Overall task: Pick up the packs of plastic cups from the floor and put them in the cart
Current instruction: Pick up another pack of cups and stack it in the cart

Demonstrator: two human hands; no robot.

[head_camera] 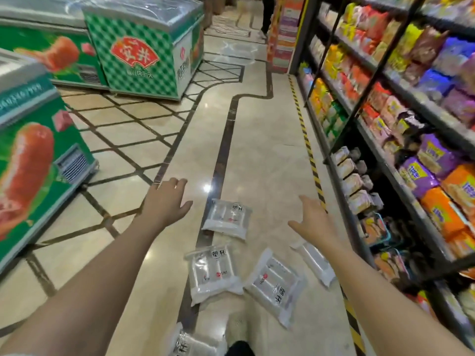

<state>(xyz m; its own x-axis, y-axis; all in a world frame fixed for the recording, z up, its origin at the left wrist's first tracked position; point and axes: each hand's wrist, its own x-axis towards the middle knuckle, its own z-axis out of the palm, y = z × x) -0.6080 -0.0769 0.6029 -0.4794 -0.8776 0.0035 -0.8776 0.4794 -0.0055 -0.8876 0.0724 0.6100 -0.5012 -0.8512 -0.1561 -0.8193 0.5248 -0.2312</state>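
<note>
I hold my left hand (167, 201) and right hand (312, 219) spread and empty above the clear rectangular plastic-cup pack (227, 218), which lies between them, nearer my left.

The bottom edge cuts off 1 pack of cups (189, 341); shelf goods (437, 73) blur.

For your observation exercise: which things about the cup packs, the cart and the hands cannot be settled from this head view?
- Cart: not in the head view, so its place is unknown.
- Nearest pack: cut off by the bottom edge.
- Pack by the shelf: partly hidden under the right hand.
- Small print on packs: too small.
</note>
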